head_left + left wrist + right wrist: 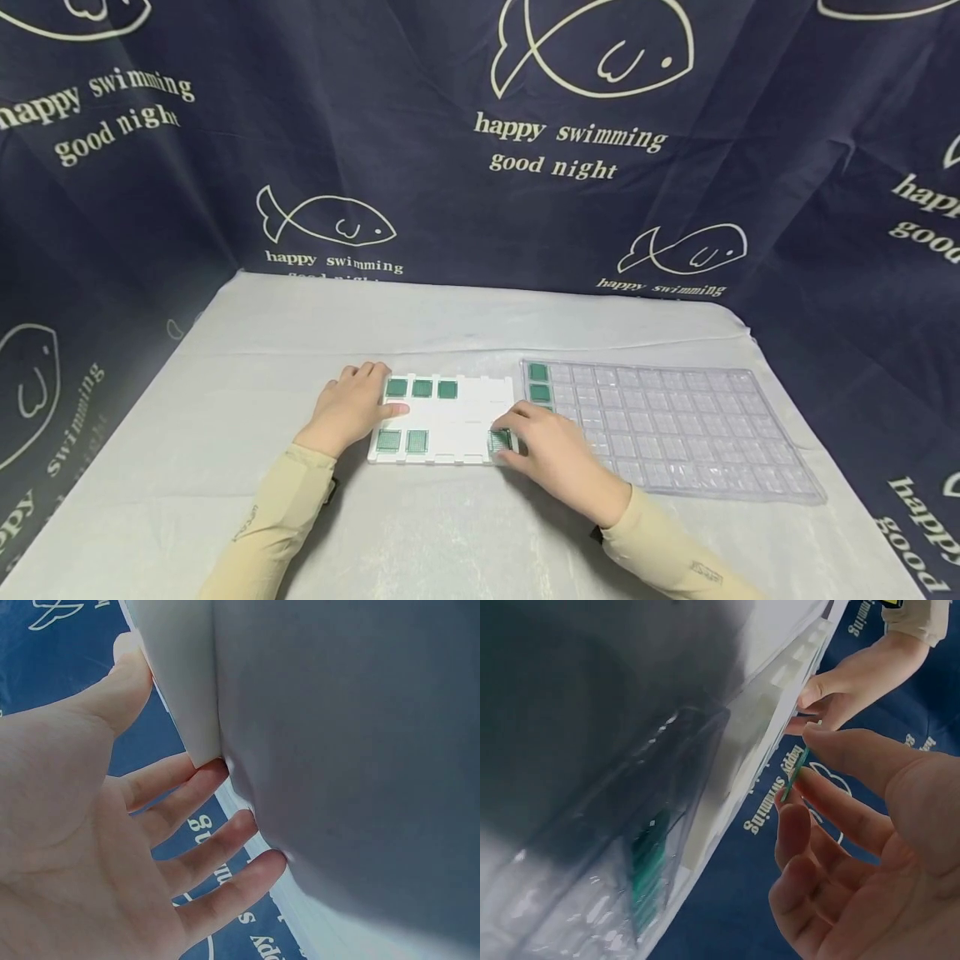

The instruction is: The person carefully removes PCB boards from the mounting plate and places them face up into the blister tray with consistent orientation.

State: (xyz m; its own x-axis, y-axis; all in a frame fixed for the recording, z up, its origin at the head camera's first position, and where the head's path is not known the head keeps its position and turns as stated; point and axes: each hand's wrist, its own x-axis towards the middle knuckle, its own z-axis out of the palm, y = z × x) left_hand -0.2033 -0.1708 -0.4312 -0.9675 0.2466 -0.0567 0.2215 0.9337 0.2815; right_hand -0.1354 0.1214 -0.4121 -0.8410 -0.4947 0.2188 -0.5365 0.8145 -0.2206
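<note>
A white tray (pixel 450 410) lies in front of me with several thin green square chips, one of them a back-row chip (pixel 422 388). My left hand (pixel 348 412) holds the tray's left side, its thumb on the top surface and its fingers at the far-left corner. In the left wrist view, the fingertips (pixel 244 819) touch the tray's edge and the tablecloth. My right hand (pixel 551 446) pinches a green chip (pixel 795 774) between thumb and forefinger over the tray's near-right corner. Whether that chip touches the tray is hard to tell.
To the right lies a clear plastic tray (pixel 675 433) divided into many compartments, with a few green chips (pixel 538 372) in its left column. A white cloth (pixel 450 542) covers the table. Dark blue curtains (pixel 420 150) with fish prints hang around it.
</note>
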